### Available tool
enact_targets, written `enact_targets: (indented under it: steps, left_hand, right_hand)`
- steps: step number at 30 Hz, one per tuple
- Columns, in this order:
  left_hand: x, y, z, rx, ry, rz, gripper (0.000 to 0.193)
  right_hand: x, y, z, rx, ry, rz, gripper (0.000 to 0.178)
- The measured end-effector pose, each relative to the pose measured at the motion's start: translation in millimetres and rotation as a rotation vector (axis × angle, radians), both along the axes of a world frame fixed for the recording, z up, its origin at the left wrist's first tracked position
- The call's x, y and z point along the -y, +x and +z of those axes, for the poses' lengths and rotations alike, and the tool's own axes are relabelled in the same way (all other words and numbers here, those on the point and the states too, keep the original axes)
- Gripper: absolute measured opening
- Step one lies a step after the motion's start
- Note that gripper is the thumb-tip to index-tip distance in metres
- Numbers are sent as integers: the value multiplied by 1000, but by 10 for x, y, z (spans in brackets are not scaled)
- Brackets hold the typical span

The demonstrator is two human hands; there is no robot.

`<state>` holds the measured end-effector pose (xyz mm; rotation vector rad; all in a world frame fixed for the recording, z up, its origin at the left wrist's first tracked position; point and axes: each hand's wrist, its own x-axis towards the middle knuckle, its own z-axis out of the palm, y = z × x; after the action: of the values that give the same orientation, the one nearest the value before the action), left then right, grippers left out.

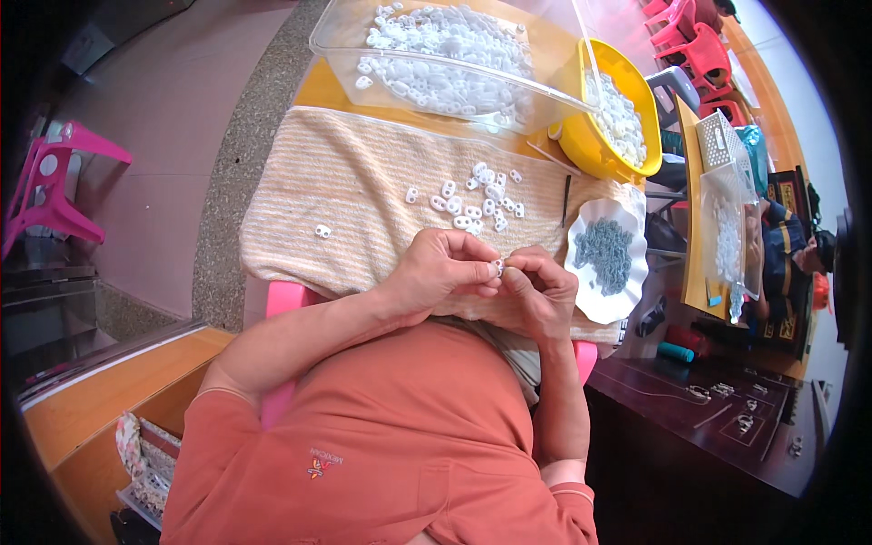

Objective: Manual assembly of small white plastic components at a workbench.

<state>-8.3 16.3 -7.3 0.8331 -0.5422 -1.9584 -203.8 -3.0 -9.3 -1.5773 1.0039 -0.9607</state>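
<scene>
Near the front edge of a striped towel, my left hand point(443, 270) pinches a small white two-holed plastic piece point(498, 264) between thumb and fingers. My right hand point(542, 289) meets it from the other side, thumb and forefinger closed together at the piece; what they grip is too small to make out. Beyond my hands lies a loose group of similar white two-holed pieces point(453, 205), and a single one point(322, 232) sits apart to the left. Beside my right hand stands a white wavy-rimmed plate point(607, 312) holding a heap of small grey-blue parts point(603, 255).
At the back, a clear plastic bin point(336, 41) and a yellow basin point(590, 150) hold many white pieces. A thin dark rod point(566, 201) lies on the towel point(345, 173). Pink stools point(59, 182) stand at left. Another person point(786, 245) sits at a table far right.
</scene>
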Motion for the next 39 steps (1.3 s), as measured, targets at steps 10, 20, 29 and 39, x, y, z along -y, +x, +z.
enact_targets:
  steps: [10,20,29,39]
  left_hand:
    - [-4,14,57,-18,-11,17,13]
    - [-4,64,118,-35,-46,97,12]
    - [134,275,189,-79,-111,271,11]
    - [186,348,214,-74,-107,315,12]
  right_hand:
    - [80,-18,165,-59,16,76,8]
    - [466,138,438,-418,-130,74,13]
    - [616,435,465,-774,-377,254,16]
    - [651,522,424,-847,-354,239,15]
